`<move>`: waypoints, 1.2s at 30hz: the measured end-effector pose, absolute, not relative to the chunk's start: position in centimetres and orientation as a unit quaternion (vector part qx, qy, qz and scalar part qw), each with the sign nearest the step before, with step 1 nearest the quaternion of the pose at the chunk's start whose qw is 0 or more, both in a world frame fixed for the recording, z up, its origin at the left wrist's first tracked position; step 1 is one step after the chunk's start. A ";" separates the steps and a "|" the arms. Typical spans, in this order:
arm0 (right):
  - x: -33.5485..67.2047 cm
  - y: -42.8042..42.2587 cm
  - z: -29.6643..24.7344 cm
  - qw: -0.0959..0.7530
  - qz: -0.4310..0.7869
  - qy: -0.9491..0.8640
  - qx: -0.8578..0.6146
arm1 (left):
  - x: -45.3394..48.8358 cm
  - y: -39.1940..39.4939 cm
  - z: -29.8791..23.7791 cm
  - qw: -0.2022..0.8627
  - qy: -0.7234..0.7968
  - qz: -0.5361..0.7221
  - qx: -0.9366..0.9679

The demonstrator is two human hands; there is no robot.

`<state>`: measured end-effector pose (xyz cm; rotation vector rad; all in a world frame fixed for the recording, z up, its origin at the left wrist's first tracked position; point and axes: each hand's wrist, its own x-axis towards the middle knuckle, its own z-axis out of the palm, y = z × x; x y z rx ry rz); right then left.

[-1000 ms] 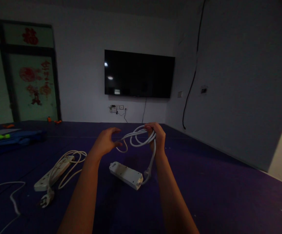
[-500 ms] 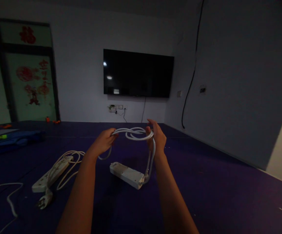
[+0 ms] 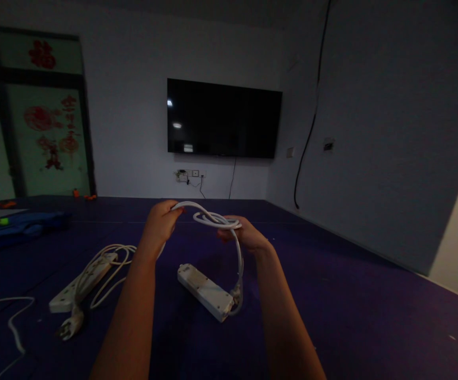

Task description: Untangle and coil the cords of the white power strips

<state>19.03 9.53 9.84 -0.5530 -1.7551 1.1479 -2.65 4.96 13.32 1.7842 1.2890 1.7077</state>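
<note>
Both my hands hold the white cord (image 3: 213, 217) of a power strip above the purple floor. My left hand (image 3: 161, 221) is closed on the free end of the cord, raised a little. My right hand (image 3: 245, 237) is closed round the coiled loops, palm turned down. From the loops the cord drops to the white power strip (image 3: 205, 292), which lies on the floor between my forearms.
A second power strip (image 3: 79, 282) with its loose cord and plug (image 3: 68, 327) lies on the floor to the left. Another thin white cable (image 3: 13, 322) curls at the far left. A black TV (image 3: 223, 119) hangs on the far wall above wall sockets (image 3: 189, 174).
My left hand took hold of the cord and lifted it. My right hand turned over and sank, laying the loops flatter. The power strip on the floor turned slightly.
</note>
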 end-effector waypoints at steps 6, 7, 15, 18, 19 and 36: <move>20.3 9.3 10.1 0.469 0.594 -0.628 -0.182 | -2.5 4.6 13.7 0.196 0.475 0.603 0.611; 20.2 9.3 10.3 0.477 0.596 -0.618 -0.189 | -2.4 4.4 13.8 0.186 0.479 0.601 0.612; 18.8 8.9 11.2 0.560 0.533 -0.598 -0.210 | -2.6 2.1 15.0 0.215 0.456 0.529 0.683; 18.9 9.0 11.3 0.585 0.475 -0.625 -0.205 | -2.8 1.5 15.1 0.228 0.441 0.489 0.717; 18.9 9.0 11.3 0.595 0.451 -0.633 -0.206 | -2.8 1.3 15.1 0.222 0.447 0.477 0.724; 17.1 9.5 11.2 0.604 0.285 -0.717 -0.199 | 1.9 5.0 12.9 0.321 0.374 0.487 0.721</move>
